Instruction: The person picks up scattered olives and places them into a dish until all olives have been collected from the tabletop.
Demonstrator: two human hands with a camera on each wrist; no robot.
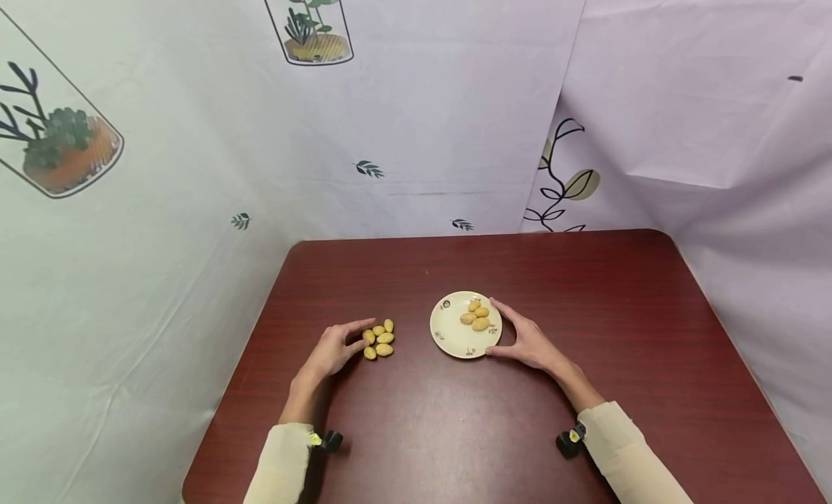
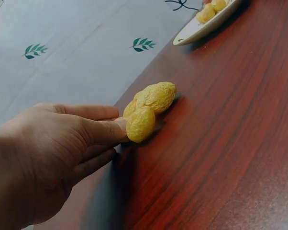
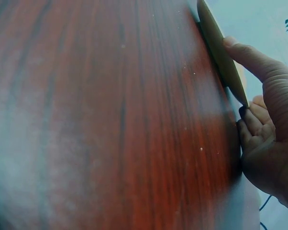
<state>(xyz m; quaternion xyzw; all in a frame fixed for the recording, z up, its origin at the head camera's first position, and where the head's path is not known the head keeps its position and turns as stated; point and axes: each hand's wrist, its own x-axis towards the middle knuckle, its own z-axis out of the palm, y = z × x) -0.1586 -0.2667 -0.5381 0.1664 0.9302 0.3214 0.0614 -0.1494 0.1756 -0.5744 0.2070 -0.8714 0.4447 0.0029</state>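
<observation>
Several small yellow potatoes (image 1: 385,338) lie in a cluster on the table at the left. My left hand (image 1: 334,347) reaches in from their left side, thumb and forefinger spread around the nearest potato. In the left wrist view the thumb tip is right at a potato (image 2: 140,124), with the other fingers fairly straight behind it. My right hand (image 1: 529,343) holds the right side of a round cream plate (image 1: 448,338), thumb and forefinger at two places on its rim. Several more potatoes (image 1: 480,323) sit on the plate's right half.
The dark red wooden table (image 1: 416,432) has rounded far corners. Pale fabric (image 1: 416,128) with printed plants hangs behind it and along both sides. Each wrist carries a small black camera, one on the left (image 1: 332,440) and one on the right (image 1: 568,445).
</observation>
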